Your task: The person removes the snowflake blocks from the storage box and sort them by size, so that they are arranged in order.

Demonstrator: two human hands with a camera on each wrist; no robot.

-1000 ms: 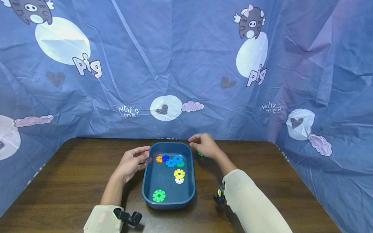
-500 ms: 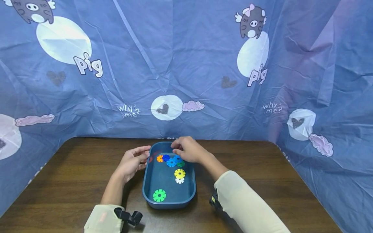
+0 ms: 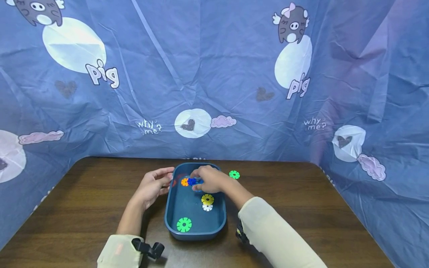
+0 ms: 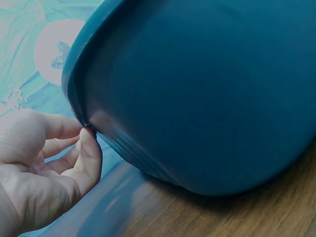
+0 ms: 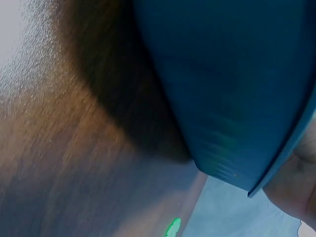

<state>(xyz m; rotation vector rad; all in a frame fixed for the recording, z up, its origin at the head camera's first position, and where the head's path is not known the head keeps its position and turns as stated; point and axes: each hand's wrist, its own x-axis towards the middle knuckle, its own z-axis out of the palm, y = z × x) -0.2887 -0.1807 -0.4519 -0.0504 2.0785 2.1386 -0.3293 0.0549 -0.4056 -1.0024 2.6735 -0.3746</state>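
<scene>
A dark blue plastic tray (image 3: 196,235) stands on the table, holding several notched snowflake building discs. My left hand (image 3: 149,189) pinches its left rim between thumb and fingers, as the left wrist view shows. Inside the tray my right hand (image 3: 211,180) reaches over the far discs, thumb and forefinger apart around a dark blue disc (image 3: 192,181). An orange disc (image 3: 185,182) lies beside that one. Lighter blue discs are mostly hidden under the hand. Nearer lie a yellow disc (image 3: 207,199), a white disc (image 3: 207,207) and a green disc (image 3: 184,225).
Another green disc (image 3: 234,174) lies on the brown wooden table (image 3: 285,208), right of the tray's far end. Behind the table hangs a blue printed cloth (image 3: 214,74). The tray's walls rise around the right hand.
My right hand has moved left from beside the green disc on the table, over the rim and down into the tray. The left hand keeps its place on the rim.
</scene>
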